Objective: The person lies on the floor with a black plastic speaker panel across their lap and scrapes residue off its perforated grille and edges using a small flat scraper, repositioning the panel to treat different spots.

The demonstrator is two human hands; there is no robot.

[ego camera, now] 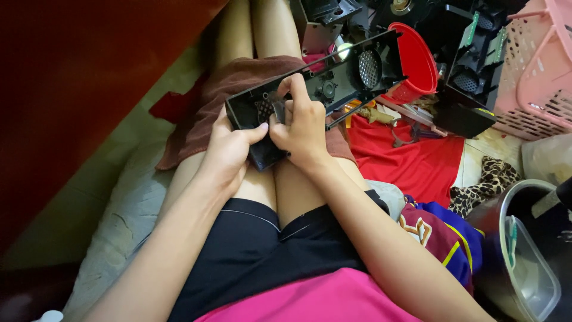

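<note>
A long black plastic panel (333, 77) with round mesh grilles lies across my lap over a brown cloth (238, 83). My left hand (229, 149) grips the panel's near left end, thumb on its face. My right hand (301, 128) is closed on a small tool that points down onto the panel near the left grille; the tool's tip is hidden by my fingers. A thin black rod (351, 112) sticks out to the right under the panel.
A red plastic bucket (414, 62) and black device housings (471, 77) lie beyond the panel. A pink basket (539, 71) stands far right, a red cloth (411, 158) and clear container (527, 262) to my right. A dark red surface (71, 89) rises at left.
</note>
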